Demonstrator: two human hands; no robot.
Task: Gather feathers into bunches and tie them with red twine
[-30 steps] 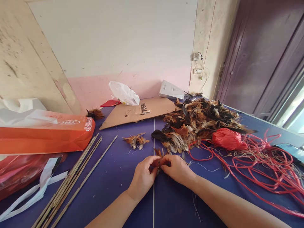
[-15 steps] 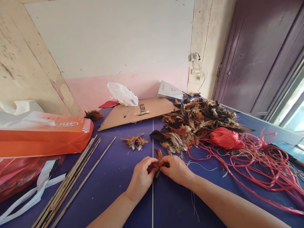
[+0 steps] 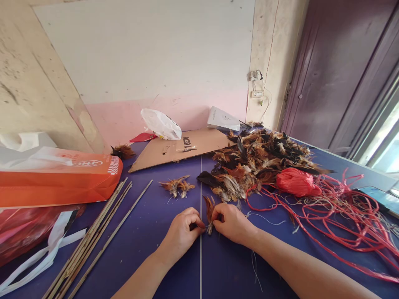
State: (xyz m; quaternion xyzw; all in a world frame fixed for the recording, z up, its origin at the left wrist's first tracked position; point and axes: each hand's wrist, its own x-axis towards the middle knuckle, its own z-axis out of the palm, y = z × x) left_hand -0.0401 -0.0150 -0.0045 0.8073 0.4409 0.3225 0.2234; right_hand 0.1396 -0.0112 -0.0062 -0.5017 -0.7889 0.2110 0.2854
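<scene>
A small bundle of brown feathers [image 3: 209,211] lies on the blue table between my hands, its pale quill ends toward me. My left hand [image 3: 183,228] is just left of it, thumb and forefinger pinched on what looks like a fine thread running to the bundle. On the other side, my right hand [image 3: 233,222] has its fingers curled closed, their tips against the feathers. A white thread [image 3: 254,265] trails from under my right wrist. Two small feather tufts [image 3: 177,187] rest farther off, beyond my left hand.
A large feather heap [image 3: 262,158] and tangled red plastic twine [image 3: 297,182] cover the right side. Thin sticks [image 3: 93,236] and an orange bag [image 3: 59,182] lie at left. Toward the wall are a cardboard sheet [image 3: 168,151], a white plastic bag [image 3: 160,123] and a white box [image 3: 222,119].
My hands have drawn apart, the left moving left off the feather bundle and the right slightly right. More of the bundle shows between them.
</scene>
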